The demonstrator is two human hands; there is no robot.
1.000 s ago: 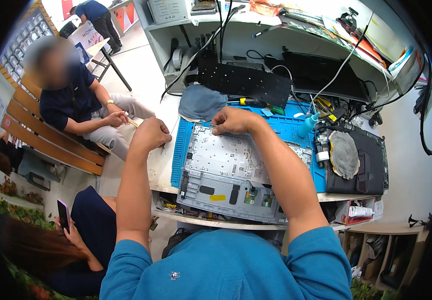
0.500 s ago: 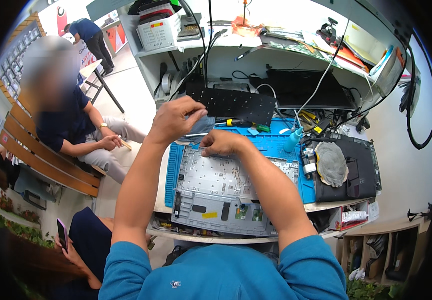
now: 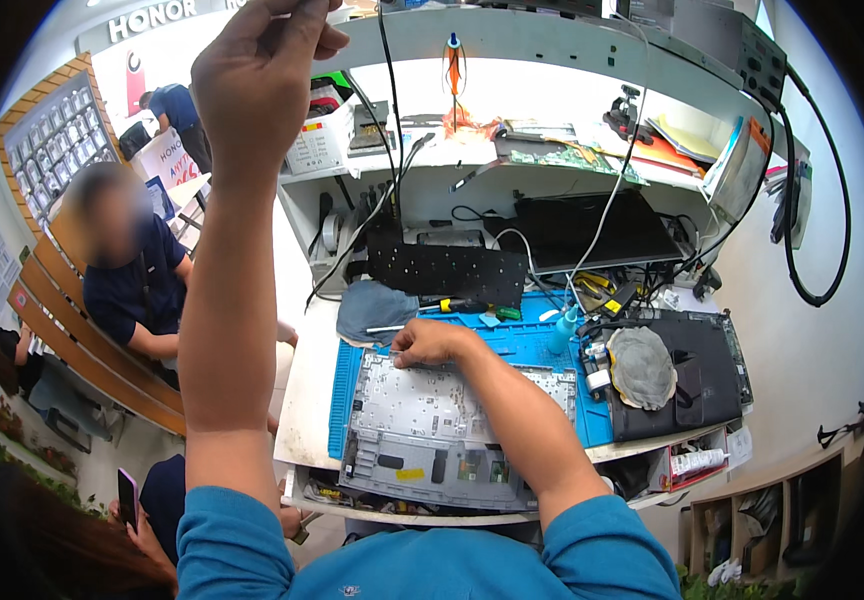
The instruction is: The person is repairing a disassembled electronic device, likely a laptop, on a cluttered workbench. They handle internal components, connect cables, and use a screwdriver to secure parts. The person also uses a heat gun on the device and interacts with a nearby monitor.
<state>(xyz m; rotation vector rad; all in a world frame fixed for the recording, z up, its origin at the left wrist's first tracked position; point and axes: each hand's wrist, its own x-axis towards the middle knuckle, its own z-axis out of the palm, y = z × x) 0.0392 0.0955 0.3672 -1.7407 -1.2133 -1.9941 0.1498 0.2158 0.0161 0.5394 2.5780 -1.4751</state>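
Observation:
My left hand [image 3: 262, 80] is raised high at the upper left, its fingers pinched together and partly cut off by the top edge. Whether something thin is between them I cannot make out. Lower down, my right hand [image 3: 426, 343] rests at the far left corner of a silver laptop casing [image 3: 417, 405], fingers closed; the fingertips hide anything they grip. The casing lies on a blue work mat [image 3: 342, 400] and has many small holes, dark pads and a yellow sticker. Behind it a black perforated sheet [image 3: 447, 272] stands beside a grey round pad [image 3: 377, 310].
At right, a dark laptop part [image 3: 707, 365] carries a second grey pad [image 3: 642, 368]. A blue bottle [image 3: 563, 332] stands on the mat. Cables [image 3: 607, 190] hang over the bench. A seated person [image 3: 132, 260] is at left; another holds a phone [image 3: 128, 498] at lower left.
My left hand has risen from beside the black sheet to the top edge. My right hand stays at the casing's far left corner. The whole view has tilted upward.

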